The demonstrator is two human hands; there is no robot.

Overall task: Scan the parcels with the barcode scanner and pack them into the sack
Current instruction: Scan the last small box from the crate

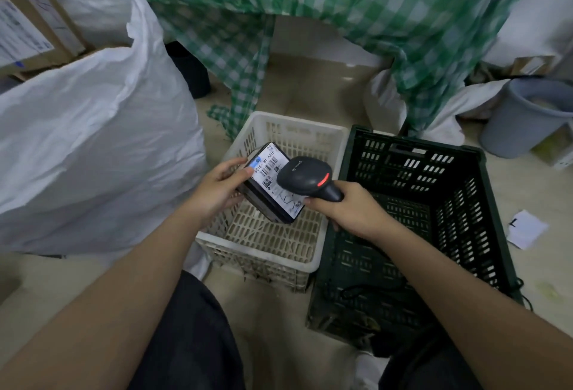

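Over the white crate (322, 138), my left hand (217, 191) grips the parcel (273, 185), label up; my right hand (347, 209) is wrapped round the barcode scanner (305, 177), aimed at it. Scanning step; next, I judge, the parcel swings left into the sack (93, 141).

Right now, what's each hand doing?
Left hand: holds the small black labelled parcel over the white plastic basket.
Right hand: grips the dark grey barcode scanner.
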